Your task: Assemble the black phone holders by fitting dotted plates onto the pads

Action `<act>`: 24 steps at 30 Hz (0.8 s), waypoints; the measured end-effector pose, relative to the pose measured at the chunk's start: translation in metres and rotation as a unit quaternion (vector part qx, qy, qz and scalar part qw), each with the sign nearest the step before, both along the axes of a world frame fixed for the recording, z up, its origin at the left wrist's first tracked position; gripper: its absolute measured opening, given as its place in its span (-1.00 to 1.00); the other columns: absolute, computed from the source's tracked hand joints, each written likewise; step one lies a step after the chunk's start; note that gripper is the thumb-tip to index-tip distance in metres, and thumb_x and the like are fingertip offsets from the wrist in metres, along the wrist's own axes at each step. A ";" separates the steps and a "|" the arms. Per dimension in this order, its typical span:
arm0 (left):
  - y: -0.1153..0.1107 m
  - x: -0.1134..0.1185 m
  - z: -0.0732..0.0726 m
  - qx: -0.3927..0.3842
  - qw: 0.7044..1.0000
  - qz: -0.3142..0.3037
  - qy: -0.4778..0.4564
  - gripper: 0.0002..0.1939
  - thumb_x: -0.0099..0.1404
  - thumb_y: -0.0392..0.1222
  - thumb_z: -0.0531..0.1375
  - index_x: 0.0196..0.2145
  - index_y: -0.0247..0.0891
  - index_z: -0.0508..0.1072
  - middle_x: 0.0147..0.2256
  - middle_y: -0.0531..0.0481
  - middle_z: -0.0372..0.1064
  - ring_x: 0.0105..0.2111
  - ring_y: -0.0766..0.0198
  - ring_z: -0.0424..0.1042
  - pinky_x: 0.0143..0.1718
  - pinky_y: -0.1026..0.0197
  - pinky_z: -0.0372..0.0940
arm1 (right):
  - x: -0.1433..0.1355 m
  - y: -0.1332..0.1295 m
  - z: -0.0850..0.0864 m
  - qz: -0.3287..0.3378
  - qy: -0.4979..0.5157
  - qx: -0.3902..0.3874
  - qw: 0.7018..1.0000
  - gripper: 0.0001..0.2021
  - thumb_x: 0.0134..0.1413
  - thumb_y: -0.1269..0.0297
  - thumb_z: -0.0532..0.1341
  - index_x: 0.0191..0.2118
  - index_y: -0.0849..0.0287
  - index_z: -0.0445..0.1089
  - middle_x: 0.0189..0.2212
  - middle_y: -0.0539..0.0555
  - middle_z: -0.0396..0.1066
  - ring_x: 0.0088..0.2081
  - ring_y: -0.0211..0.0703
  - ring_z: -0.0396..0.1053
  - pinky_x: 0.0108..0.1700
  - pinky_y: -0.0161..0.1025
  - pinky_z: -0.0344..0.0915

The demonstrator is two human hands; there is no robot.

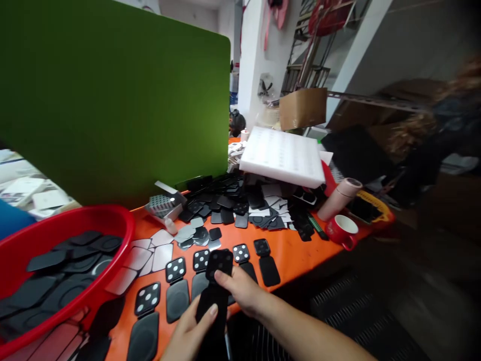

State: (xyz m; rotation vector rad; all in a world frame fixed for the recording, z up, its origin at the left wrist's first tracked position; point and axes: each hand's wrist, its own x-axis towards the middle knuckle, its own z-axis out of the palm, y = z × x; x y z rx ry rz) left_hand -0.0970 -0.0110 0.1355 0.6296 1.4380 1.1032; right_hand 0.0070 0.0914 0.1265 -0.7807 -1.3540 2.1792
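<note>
Both hands hold one black hinged piece (214,303) above the front edge of the orange table (300,250). My left hand (193,328) grips its lower panel, thumb on top. My right hand (240,288) pinches the upper panel, which has round recesses. Behind and beside it, several similar black folding pieces lie opened in a row, some with pale dots on the upper panel, such as the one at the left (148,299). The undersides of my fingers are hidden behind the piece.
A red basin (130,225) of black pieces stands left. A green panel (150,110) rises behind. Piled black parts, a white foam block (281,155), a pink bottle (340,198) and a red mug (341,229) are farther back. Pale sheets (161,255) lie near the basin.
</note>
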 end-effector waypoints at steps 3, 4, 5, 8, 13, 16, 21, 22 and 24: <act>0.000 0.008 -0.010 -0.005 0.995 -0.094 0.028 -0.59 0.06 0.04 0.15 -0.16 -0.20 0.37 -0.26 -0.05 0.44 -0.27 0.11 0.41 -0.25 0.16 0.31 | 0.036 0.017 -0.015 -0.076 -0.030 -0.035 0.996 -0.54 -0.05 -0.08 0.09 -0.26 0.27 0.34 -0.41 0.09 0.39 -0.37 -0.19 0.34 -0.24 -0.21 0.22; -0.001 0.007 -0.012 -0.006 0.992 -0.124 0.030 -0.61 0.07 0.04 0.14 -0.16 -0.19 0.37 -0.25 -0.05 0.44 -0.26 0.11 0.41 -0.24 0.16 0.30 | 0.052 0.029 -0.019 -0.112 -0.053 -0.023 0.992 -0.53 -0.04 -0.09 0.07 -0.22 0.26 0.32 -0.36 0.12 0.40 -0.33 -0.15 0.35 -0.21 -0.18 0.22; -0.002 0.003 -0.015 -0.006 0.990 -0.139 0.036 -0.63 0.09 0.03 0.13 -0.17 -0.18 0.38 -0.23 -0.04 0.43 -0.23 0.11 0.40 -0.21 0.16 0.29 | 0.069 0.044 -0.022 -0.140 -0.090 0.006 0.986 -0.52 -0.04 -0.09 0.06 -0.19 0.24 0.31 -0.32 0.14 0.40 -0.29 -0.12 0.36 -0.19 -0.16 0.22; -0.008 -0.016 -0.018 0.005 0.992 -0.098 0.079 -0.68 0.13 0.00 0.10 -0.19 -0.16 0.38 -0.19 -0.04 0.42 -0.12 0.14 0.35 -0.10 0.18 0.22 | 0.119 0.093 -0.032 -0.206 -0.285 0.227 0.908 -0.56 -0.11 -0.03 0.12 -0.20 0.21 0.32 -0.24 0.14 0.39 -0.19 -0.06 0.33 -0.12 -0.17 0.19; -0.022 -0.074 -0.003 0.051 0.976 0.023 0.211 -0.66 0.16 0.02 0.04 -0.19 -0.20 0.37 -0.22 -0.06 0.44 -0.19 0.16 0.40 -0.16 0.20 0.26 | 0.153 0.138 -0.073 -0.173 -0.403 0.276 0.855 -0.56 -0.13 -0.01 0.03 -0.26 0.28 0.33 -0.26 0.29 0.39 -0.14 0.10 0.30 -0.10 -0.09 0.16; -0.036 -0.130 0.021 0.004 0.890 0.047 0.453 -0.67 0.19 0.03 -0.02 -0.19 -0.13 0.38 -0.22 0.00 0.44 -0.18 0.17 0.39 -0.20 0.24 0.24 | 0.159 0.146 -0.106 -0.102 -0.539 0.302 0.779 -0.44 -0.10 -0.10 -0.04 -0.08 0.22 0.25 -0.27 0.29 0.40 -0.24 0.17 0.36 -0.23 -0.05 0.23; -0.051 -0.243 0.038 -0.179 0.755 0.111 0.620 -0.63 0.18 -0.01 -0.07 -0.19 -0.18 0.39 -0.17 -0.08 0.42 -0.17 0.06 0.36 -0.24 0.17 0.23 | 0.174 0.150 -0.128 -0.124 -0.570 0.309 0.751 -0.46 -0.05 -0.11 -0.10 -0.02 0.07 0.22 -0.27 0.24 0.43 -0.39 0.14 0.41 -0.35 -0.03 0.27; -0.047 -0.262 0.036 -0.194 0.745 0.110 0.628 -0.63 0.17 -0.04 -0.06 -0.18 -0.22 0.39 -0.15 -0.12 0.40 -0.15 0.04 0.35 -0.22 0.14 0.23 | 0.176 0.150 -0.128 -0.132 -0.570 0.304 0.752 -0.47 -0.04 -0.11 -0.12 -0.03 0.07 0.23 -0.27 0.23 0.43 -0.39 0.14 0.41 -0.36 -0.04 0.27; -0.034 -0.294 0.027 -0.212 0.724 0.101 0.649 -0.64 0.13 -0.16 -0.02 -0.13 -0.26 0.36 -0.05 -0.17 0.31 -0.06 0.03 0.27 -0.12 0.09 0.17 | 0.177 0.148 -0.128 -0.139 -0.576 0.282 0.755 -0.44 -0.05 -0.13 -0.13 -0.03 0.09 0.23 -0.26 0.24 0.42 -0.38 0.14 0.41 -0.34 -0.04 0.28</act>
